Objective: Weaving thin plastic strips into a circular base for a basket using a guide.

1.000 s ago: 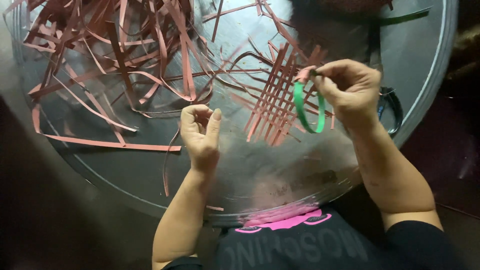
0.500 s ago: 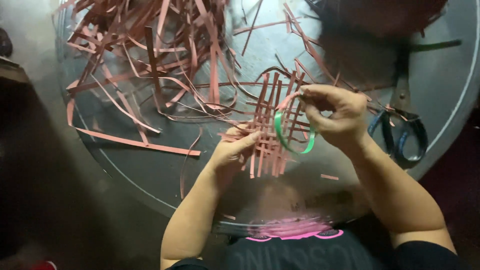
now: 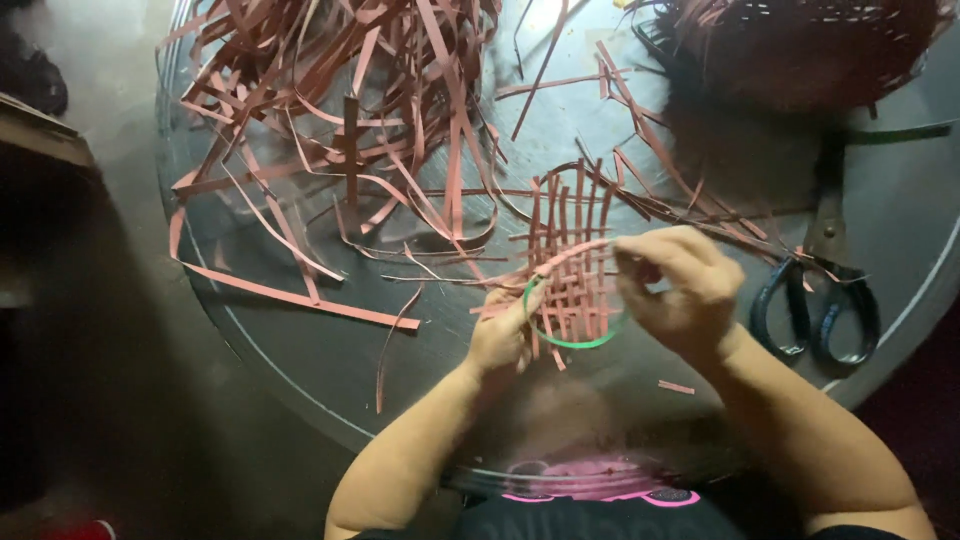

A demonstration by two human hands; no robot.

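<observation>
Reddish-brown flat strips (image 3: 330,160) lie in a loose tangle across the upper left of the frame, on a round grey metal table (image 3: 300,350); one long strip (image 3: 290,295) runs from left-centre down toward the middle. Just below centre, the left hand (image 3: 500,335) is curled at the lower left edge of a small woven mat (image 3: 572,265), its fingers closed against the strips there and touching a thin green band (image 3: 575,342); whether it pinches the band or only the mat cannot be told. The mat is a half-made lattice of the same reddish strips, lying at centre frame. Its long axis runs up and down the frame, with loose strip ends pointing to the top and shorter ends toward the bottom. The green band curves as a loop beneath the mat's lower edge, between the two hands. At right of centre, the right hand (image 3: 680,295) has fingers bent together, pinching one pale strip (image 3: 575,255) that crosses the mat slantwise. Farther right, scissors with dark handles (image 3: 820,300) lie on the table, blades pointing up. In the upper right corner sits a dark woven basket (image 3: 800,45).
</observation>
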